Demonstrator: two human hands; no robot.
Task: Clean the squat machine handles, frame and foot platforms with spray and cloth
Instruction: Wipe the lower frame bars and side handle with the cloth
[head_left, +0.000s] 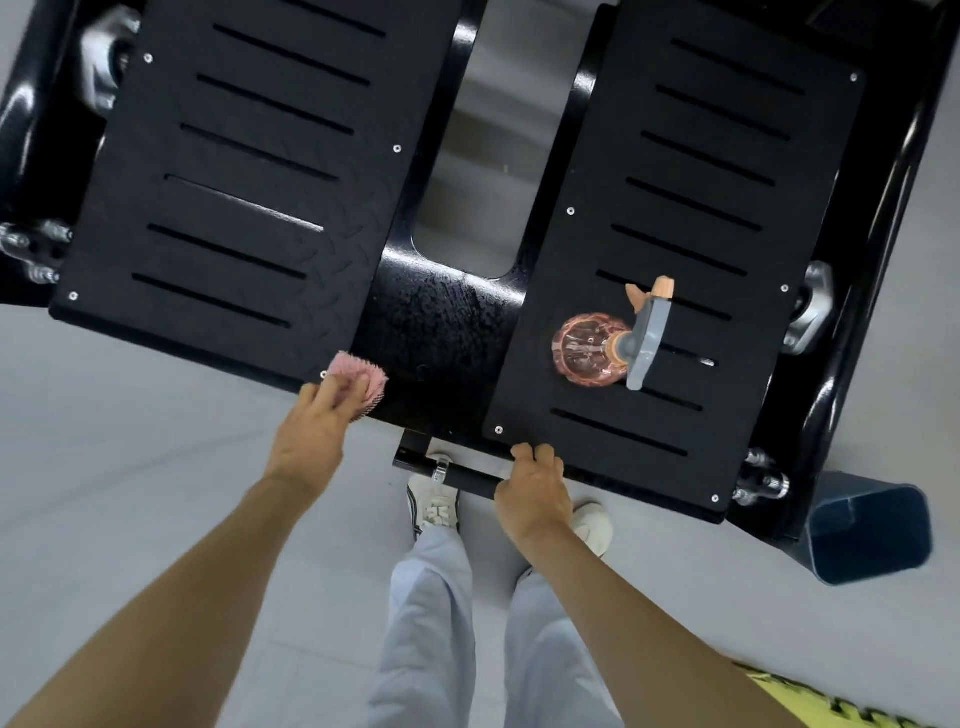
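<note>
Floor (130, 415): pale grey, smooth, matte.
Bin (872, 530): dark blue, open top, squarish mouth, stands on the floor to my right; I cannot make out any contents.
My trousers (431, 623): light grey, loose legs.
Left shoe (434, 506): white, laced, dark side stripes.
Right shoe (592, 522): white, only partly visible.
Yellow-green patterned strip (810, 701), lower right corner: unidentified.

Matte black on the foot platforms (249, 208), striped with parallel slots and faint diamond tread. Glossy black on the frame (431, 306). Pink for the cloth (363, 382); clear pink for the spray bottle (587, 353), with grey trigger and orange nozzle. Pale grey floor (130, 415), dark blue bin (867, 530), light blue-grey trousers (431, 623), white shoes (434, 506).
</note>
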